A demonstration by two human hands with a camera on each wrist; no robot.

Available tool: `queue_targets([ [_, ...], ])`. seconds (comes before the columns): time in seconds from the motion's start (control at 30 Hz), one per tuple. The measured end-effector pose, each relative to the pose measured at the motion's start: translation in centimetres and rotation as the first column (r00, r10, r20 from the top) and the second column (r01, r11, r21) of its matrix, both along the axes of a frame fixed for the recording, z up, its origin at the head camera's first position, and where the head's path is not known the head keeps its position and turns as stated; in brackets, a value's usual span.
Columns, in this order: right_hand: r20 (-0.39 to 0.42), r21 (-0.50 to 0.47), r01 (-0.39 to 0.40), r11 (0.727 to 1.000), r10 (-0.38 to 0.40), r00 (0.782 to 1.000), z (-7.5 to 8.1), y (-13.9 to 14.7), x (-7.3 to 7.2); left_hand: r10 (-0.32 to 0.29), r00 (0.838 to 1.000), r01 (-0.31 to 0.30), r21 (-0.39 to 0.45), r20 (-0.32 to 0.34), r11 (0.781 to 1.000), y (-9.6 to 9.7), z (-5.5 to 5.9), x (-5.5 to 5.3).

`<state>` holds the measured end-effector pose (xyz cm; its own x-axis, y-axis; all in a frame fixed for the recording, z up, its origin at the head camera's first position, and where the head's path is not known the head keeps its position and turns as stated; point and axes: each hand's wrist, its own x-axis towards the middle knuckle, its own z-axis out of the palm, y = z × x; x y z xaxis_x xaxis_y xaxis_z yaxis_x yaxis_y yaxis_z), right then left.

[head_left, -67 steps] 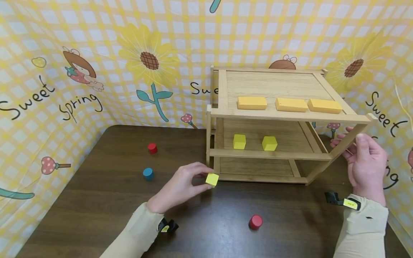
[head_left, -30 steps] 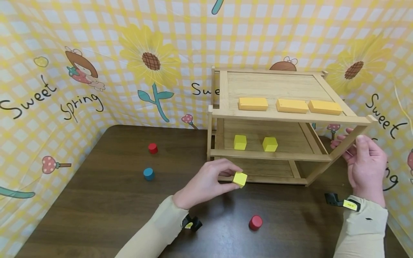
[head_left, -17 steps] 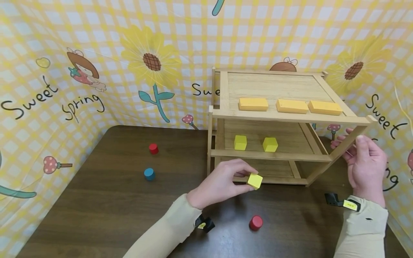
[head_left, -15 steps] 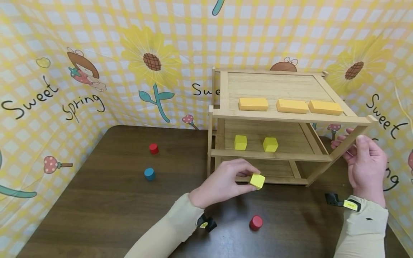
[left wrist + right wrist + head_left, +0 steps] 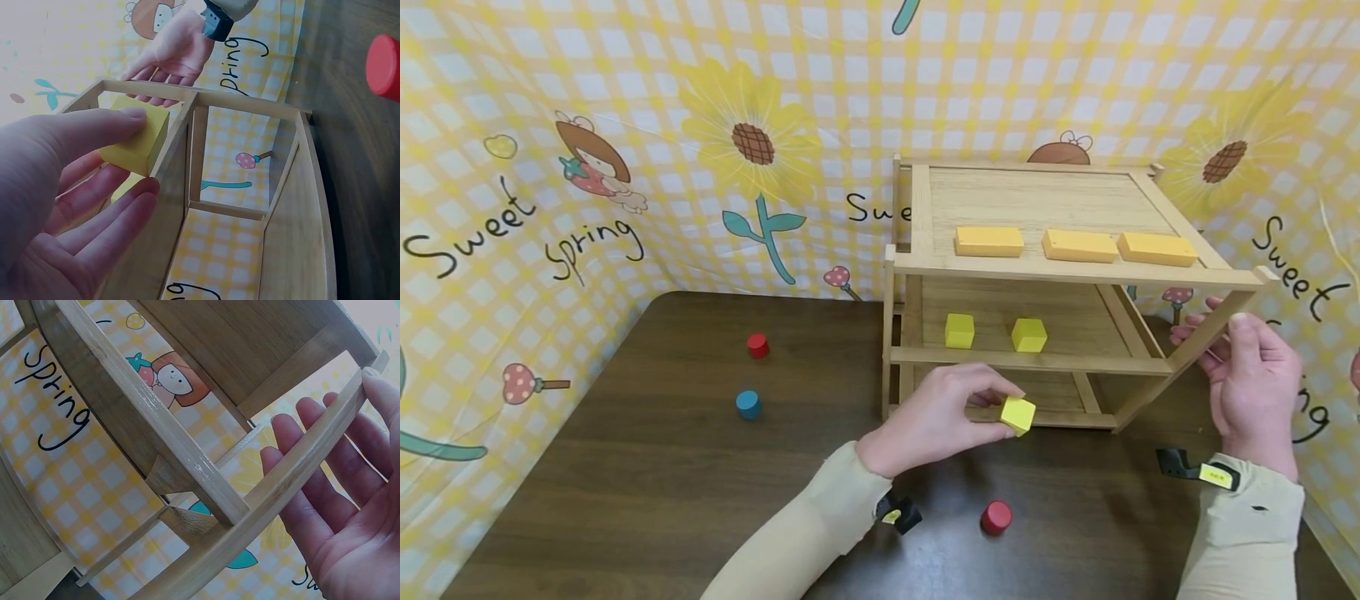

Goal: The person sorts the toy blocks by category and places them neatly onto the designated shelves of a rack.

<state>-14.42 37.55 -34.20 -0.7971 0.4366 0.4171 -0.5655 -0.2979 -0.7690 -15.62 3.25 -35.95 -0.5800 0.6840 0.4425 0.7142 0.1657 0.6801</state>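
My left hand (image 5: pixel 936 414) pinches a yellow cube (image 5: pixel 1018 414) between thumb and fingers, in front of the wooden shelf's lower part. Up close in the left wrist view, the thumb lies on the face of this same cube (image 5: pixel 140 140). On the middle tier of the wooden shelf (image 5: pixel 1037 362) sit two more yellow cubes, a left one (image 5: pixel 958 332) and a right one (image 5: pixel 1029 336). My right hand (image 5: pixel 1255 375) holds the shelf's front right post, thumb at its upper end and fingers behind it, as the right wrist view shows of the post (image 5: pixel 294 469).
Three yellow-orange rectangular blocks (image 5: pixel 988 242) lie along the front of the top tier. A red cylinder (image 5: pixel 996 517) stands on the dark table (image 5: pixel 647 492) near the front. Further left are a blue cylinder (image 5: pixel 748 405) and another red cylinder (image 5: pixel 758 346). Checked cloth hangs behind.
My left hand has carried the yellow cube rightward along the front of the shelf, rising slightly at the end. The right hand stays at the post; the other blocks keep their places.
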Motion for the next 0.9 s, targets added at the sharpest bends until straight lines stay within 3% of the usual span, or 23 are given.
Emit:
queue_targets([
  [0.5,0.002,0.010,0.001,1.000,-0.001,1.000,0.0,0.0,0.0,-0.031,0.999,0.032,0.019,-0.032,0.999,2.0,1.4,0.0],
  [0.9,-0.037,-0.028,-0.035,0.999,0.034,0.999,-0.1,0.1,-0.1,-0.025,1.000,0.024,0.026,0.011,0.999,3.6,2.3,-0.1],
])
